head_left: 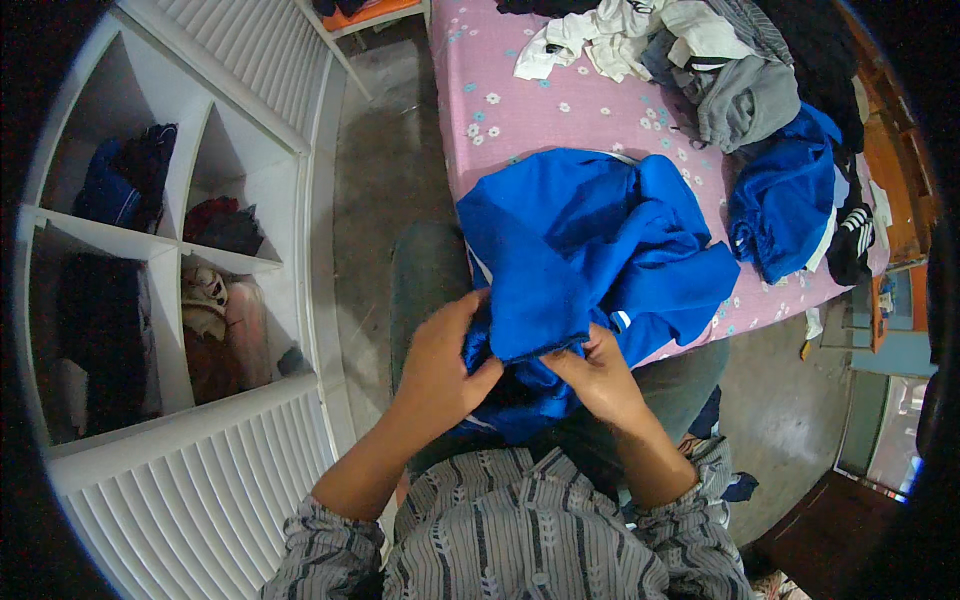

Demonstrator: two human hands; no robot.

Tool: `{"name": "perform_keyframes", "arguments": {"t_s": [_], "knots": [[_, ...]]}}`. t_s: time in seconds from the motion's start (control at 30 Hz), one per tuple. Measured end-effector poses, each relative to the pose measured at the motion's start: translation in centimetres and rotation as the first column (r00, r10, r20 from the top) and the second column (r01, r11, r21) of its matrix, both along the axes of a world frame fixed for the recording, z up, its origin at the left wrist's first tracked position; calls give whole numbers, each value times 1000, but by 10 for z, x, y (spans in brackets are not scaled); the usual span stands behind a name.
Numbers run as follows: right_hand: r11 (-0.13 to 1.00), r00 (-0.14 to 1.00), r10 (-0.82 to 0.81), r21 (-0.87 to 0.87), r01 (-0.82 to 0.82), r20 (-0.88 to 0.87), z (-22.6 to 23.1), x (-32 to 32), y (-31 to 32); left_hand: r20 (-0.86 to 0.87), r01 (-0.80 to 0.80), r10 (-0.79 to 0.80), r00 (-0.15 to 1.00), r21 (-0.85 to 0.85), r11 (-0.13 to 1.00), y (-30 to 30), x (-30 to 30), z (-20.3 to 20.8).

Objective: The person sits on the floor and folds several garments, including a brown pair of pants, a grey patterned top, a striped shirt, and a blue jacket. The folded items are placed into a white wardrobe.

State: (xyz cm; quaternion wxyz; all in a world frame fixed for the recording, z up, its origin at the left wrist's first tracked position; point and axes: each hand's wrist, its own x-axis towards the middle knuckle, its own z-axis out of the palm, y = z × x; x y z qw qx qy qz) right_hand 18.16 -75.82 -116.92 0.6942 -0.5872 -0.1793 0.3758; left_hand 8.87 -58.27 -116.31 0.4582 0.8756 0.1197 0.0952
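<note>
A bright blue garment (620,240) lies spread and rumpled from the near edge of the bed down onto my lap. White piping and a small white mark show on it. My left hand (440,350) is closed round its left edge, thumb on top. On the right, my right hand (595,375) pinches the gathered edge of the same garment, with some fingertips hidden in the folds. Between the hands the cloth forms a raised opening or hem, and more blue fabric hangs below it.
The bed (590,110) has a pink flowered sheet. A heap of white and grey clothes (720,80) lies at its far side, with another blue garment (785,200) at the right. White cubby shelves (175,250) holding folded clothes stand on the left. An orange-topped piece of furniture (370,15) is beyond.
</note>
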Motion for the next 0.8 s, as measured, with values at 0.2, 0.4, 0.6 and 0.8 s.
{"name": "perform_keyframes", "arguments": {"t_s": [0.2,0.4,0.6,0.8], "knots": [[924,888,16,-346,163,460,17,19,-40,35,-113,118,992,-115,987,24,7,12],[898,933,23,-418,139,360,24,47,-81,-68,-217,212,975,-95,971,67,-19,14],[939,975,72,-344,5,210,30,43,-68,-44,-39,44,998,125,991,53,-22,12],[903,875,382,-321,-285,299,37,43,-56,-22,240,-240,970,-20,971,32,-10,20]]}}
